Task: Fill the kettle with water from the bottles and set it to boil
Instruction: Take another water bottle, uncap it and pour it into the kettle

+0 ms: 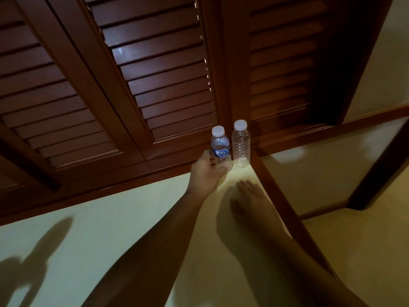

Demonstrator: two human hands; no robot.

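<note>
Bottles: the labelled bottle (220, 149) and the clear bottle (241, 147) stand upright, white caps up, side by side in the far corner.
Hands: the left hand (205, 171) curls thumb and fingers round the labelled bottle's foot; the right hand (247, 196) lies flat, fingers straight, holding nothing, just near of the clear bottle.
Surface: pale surface (132, 218), perhaps a floor, edged by wooden trim (276, 196).
Room: dark louvred doors (166, 74) behind.
Hard to make out: water levels, in dim light.

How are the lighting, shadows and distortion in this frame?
Head view: dim, warm light, brightest on the pale floor around the clear plastic bottle with a blue label and the unlabelled clear plastic bottle; dark arm shadows fall at lower left; wide-angle bending curves the brown louvred wooden doors.
</note>
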